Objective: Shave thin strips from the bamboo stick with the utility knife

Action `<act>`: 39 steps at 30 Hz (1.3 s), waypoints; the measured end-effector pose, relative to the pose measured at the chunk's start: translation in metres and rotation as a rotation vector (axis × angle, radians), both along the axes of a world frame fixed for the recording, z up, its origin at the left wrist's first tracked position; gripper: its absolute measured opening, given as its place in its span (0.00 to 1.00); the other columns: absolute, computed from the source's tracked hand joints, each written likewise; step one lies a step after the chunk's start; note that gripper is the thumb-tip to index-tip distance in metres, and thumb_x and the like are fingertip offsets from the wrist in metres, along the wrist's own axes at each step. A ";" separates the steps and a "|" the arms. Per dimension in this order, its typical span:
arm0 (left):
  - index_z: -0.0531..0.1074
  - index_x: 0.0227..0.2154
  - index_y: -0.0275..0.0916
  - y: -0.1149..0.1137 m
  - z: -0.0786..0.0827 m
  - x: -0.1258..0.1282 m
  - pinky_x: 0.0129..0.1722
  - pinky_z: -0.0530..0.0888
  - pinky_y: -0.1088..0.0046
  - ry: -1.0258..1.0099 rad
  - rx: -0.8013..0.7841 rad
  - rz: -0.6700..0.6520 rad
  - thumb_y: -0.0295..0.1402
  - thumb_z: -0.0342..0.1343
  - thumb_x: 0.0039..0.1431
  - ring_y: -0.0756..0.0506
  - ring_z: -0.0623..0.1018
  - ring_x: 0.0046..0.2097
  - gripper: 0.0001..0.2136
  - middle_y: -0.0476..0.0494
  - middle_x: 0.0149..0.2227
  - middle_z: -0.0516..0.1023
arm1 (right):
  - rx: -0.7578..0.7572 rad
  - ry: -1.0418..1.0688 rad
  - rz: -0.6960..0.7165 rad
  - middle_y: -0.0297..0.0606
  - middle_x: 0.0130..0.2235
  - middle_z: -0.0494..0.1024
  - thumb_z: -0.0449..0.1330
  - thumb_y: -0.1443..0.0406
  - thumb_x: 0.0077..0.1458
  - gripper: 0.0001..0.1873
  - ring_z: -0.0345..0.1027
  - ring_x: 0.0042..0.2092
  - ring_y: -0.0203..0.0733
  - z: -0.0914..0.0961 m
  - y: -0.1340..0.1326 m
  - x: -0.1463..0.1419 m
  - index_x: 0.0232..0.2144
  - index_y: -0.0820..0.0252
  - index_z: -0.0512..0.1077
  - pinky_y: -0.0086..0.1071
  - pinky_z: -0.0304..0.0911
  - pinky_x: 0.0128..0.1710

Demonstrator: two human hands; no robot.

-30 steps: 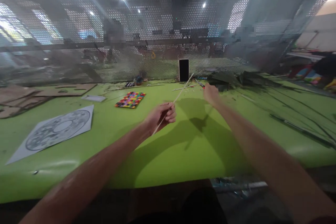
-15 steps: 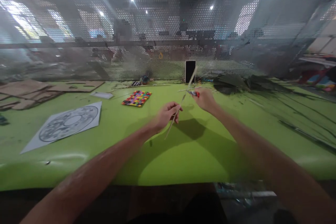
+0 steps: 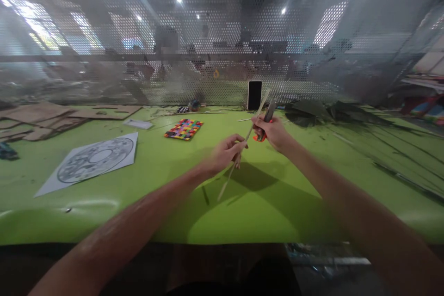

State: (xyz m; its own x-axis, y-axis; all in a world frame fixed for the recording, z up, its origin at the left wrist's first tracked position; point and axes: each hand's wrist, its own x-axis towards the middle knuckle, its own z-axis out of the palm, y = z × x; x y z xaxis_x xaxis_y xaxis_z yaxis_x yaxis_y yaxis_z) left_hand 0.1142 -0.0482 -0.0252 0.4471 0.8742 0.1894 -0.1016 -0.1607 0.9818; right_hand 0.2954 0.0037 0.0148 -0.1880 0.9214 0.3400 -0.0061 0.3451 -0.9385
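A long, thin, pale strip [image 3: 225, 187] slants up from low centre to beside the phone, its lower end just above the table. My left hand [image 3: 227, 153] is closed on the middle of this strip. Above and to the right, my right hand [image 3: 272, 132] is wrapped round a knife [image 3: 269, 110] with a grey body and a red-orange part; the grey end points up. The fingertips of the right hand also meet the strip. The knife's cutting edge cannot be made out.
A green-covered table [image 3: 243, 226] bears a colourful woven mat [image 3: 183, 129], a printed paper [image 3: 121, 152], brown cardboard pieces [image 3: 41, 118] and dark leaves [image 3: 307, 112]. A phone [image 3: 254, 95] stands upright against a perforated metal screen [image 3: 215, 88]. Long dark stems [image 3: 402, 175] lie at the right.
The knife has turned from pointing left at the strip to pointing upward, and my right fingers have come onto the strip. The strip's lower end reaches further down past my left hand.
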 end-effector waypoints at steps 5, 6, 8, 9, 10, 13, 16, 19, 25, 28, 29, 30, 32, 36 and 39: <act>0.71 0.32 0.34 -0.001 0.002 0.001 0.28 0.76 0.74 -0.115 -0.124 0.041 0.33 0.62 0.58 0.53 0.72 0.24 0.08 0.50 0.24 0.72 | 0.060 -0.136 -0.038 0.28 0.21 0.59 0.64 0.47 0.50 0.25 0.52 0.23 0.33 0.000 -0.003 -0.002 0.20 0.56 0.60 0.32 0.51 0.24; 0.72 0.32 0.34 -0.001 0.002 0.000 0.28 0.76 0.74 -0.137 -0.135 0.041 0.33 0.62 0.57 0.53 0.73 0.24 0.07 0.49 0.25 0.72 | 0.100 -0.184 -0.049 0.28 0.22 0.59 0.63 0.47 0.51 0.24 0.53 0.24 0.33 0.000 -0.002 0.001 0.21 0.55 0.59 0.32 0.51 0.25; 0.72 0.33 0.34 0.000 0.002 -0.003 0.27 0.75 0.75 -0.193 -0.163 0.031 0.31 0.62 0.58 0.52 0.73 0.24 0.06 0.49 0.25 0.72 | 0.218 -0.285 -0.108 0.29 0.23 0.59 0.62 0.50 0.52 0.23 0.53 0.26 0.34 0.000 0.002 0.008 0.21 0.55 0.56 0.32 0.52 0.27; 0.71 0.33 0.34 0.001 0.002 -0.005 0.27 0.74 0.75 -0.227 -0.184 0.022 0.31 0.62 0.58 0.52 0.73 0.24 0.06 0.49 0.25 0.72 | 0.286 -0.345 -0.159 0.28 0.23 0.58 0.61 0.52 0.53 0.22 0.52 0.27 0.34 -0.001 0.005 0.012 0.21 0.55 0.55 0.32 0.51 0.28; 0.71 0.32 0.34 0.001 0.002 -0.006 0.26 0.74 0.76 -0.261 -0.209 0.013 0.30 0.61 0.58 0.52 0.73 0.24 0.05 0.49 0.25 0.72 | 0.349 -0.415 -0.218 0.28 0.23 0.57 0.60 0.54 0.53 0.21 0.51 0.27 0.34 -0.002 0.007 0.015 0.21 0.55 0.54 0.32 0.50 0.29; 0.71 0.32 0.34 -0.001 0.005 -0.007 0.26 0.73 0.76 -0.346 -0.281 -0.017 0.29 0.60 0.59 0.52 0.72 0.24 0.04 0.49 0.25 0.71 | 0.482 -0.715 -0.327 0.29 0.21 0.56 0.56 0.59 0.56 0.20 0.49 0.26 0.35 -0.008 0.011 0.017 0.19 0.55 0.52 0.32 0.46 0.29; 0.71 0.32 0.33 -0.005 0.009 -0.005 0.26 0.73 0.76 -0.398 -0.322 -0.040 0.27 0.59 0.60 0.52 0.72 0.25 0.03 0.48 0.26 0.71 | 0.547 -0.946 -0.319 0.32 0.22 0.62 0.52 0.63 0.60 0.17 0.52 0.27 0.36 -0.014 0.007 0.006 0.19 0.57 0.58 0.32 0.47 0.30; 0.72 0.32 0.33 -0.007 0.012 -0.003 0.26 0.72 0.75 -0.436 -0.331 -0.066 0.27 0.60 0.59 0.52 0.71 0.25 0.03 0.47 0.26 0.71 | 0.550 -1.085 -0.341 0.38 0.26 0.71 0.50 0.67 0.62 0.13 0.58 0.28 0.38 -0.016 0.000 -0.008 0.26 0.60 0.68 0.32 0.50 0.32; 0.70 0.31 0.34 -0.004 0.013 -0.004 0.26 0.70 0.76 -0.463 -0.350 -0.135 0.27 0.59 0.60 0.53 0.69 0.24 0.04 0.50 0.24 0.68 | 0.532 -1.171 -0.424 0.47 0.34 0.78 0.48 0.67 0.66 0.16 0.66 0.34 0.44 -0.012 -0.009 -0.015 0.36 0.65 0.75 0.34 0.54 0.37; 0.71 0.32 0.33 -0.005 0.014 -0.006 0.27 0.70 0.76 -0.459 -0.331 -0.138 0.27 0.59 0.60 0.53 0.70 0.24 0.03 0.49 0.24 0.69 | 0.571 -1.163 -0.486 0.49 0.36 0.79 0.48 0.68 0.66 0.15 0.67 0.37 0.47 -0.011 -0.008 -0.013 0.38 0.65 0.75 0.35 0.54 0.39; 0.71 0.32 0.33 -0.006 0.013 -0.006 0.27 0.71 0.76 -0.449 -0.320 -0.137 0.27 0.59 0.60 0.53 0.70 0.24 0.03 0.49 0.24 0.70 | 0.569 -1.161 -0.501 0.49 0.36 0.79 0.48 0.69 0.65 0.15 0.68 0.37 0.47 -0.011 -0.006 -0.012 0.38 0.65 0.76 0.35 0.54 0.39; 0.72 0.32 0.33 -0.006 0.013 -0.006 0.28 0.72 0.76 -0.433 -0.310 -0.140 0.28 0.60 0.60 0.53 0.71 0.24 0.04 0.48 0.25 0.71 | 0.558 -1.159 -0.512 0.49 0.36 0.79 0.48 0.69 0.65 0.15 0.68 0.37 0.47 -0.011 -0.004 -0.009 0.38 0.65 0.76 0.35 0.54 0.38; 0.72 0.32 0.33 -0.008 0.011 -0.006 0.29 0.73 0.75 -0.392 -0.298 -0.159 0.29 0.60 0.60 0.52 0.72 0.25 0.04 0.47 0.26 0.73 | 0.517 -1.157 -0.542 0.47 0.35 0.79 0.48 0.69 0.64 0.15 0.67 0.35 0.46 -0.009 0.001 -0.002 0.37 0.65 0.75 0.35 0.54 0.37; 0.73 0.33 0.33 -0.008 0.006 -0.006 0.30 0.74 0.74 -0.365 -0.291 -0.162 0.31 0.62 0.59 0.52 0.72 0.25 0.05 0.48 0.26 0.72 | 0.482 -1.172 -0.562 0.46 0.35 0.79 0.50 0.69 0.63 0.13 0.66 0.34 0.46 -0.007 0.006 0.010 0.37 0.65 0.76 0.34 0.54 0.37; 0.73 0.33 0.34 -0.006 0.006 -0.006 0.29 0.73 0.75 -0.378 -0.288 -0.135 0.31 0.62 0.59 0.53 0.72 0.25 0.05 0.49 0.26 0.72 | 0.515 -1.173 -0.468 0.46 0.35 0.79 0.51 0.71 0.61 0.12 0.67 0.35 0.45 -0.009 0.002 0.005 0.37 0.66 0.76 0.34 0.55 0.38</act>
State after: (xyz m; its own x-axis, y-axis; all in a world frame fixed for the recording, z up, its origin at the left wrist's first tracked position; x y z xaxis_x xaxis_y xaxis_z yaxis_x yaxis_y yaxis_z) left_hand 0.1084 -0.0539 -0.0196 0.5064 0.8541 0.1189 -0.4603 0.1511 0.8748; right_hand 0.3000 0.0059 0.0061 -0.3098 0.7963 0.5195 0.9112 0.4047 -0.0769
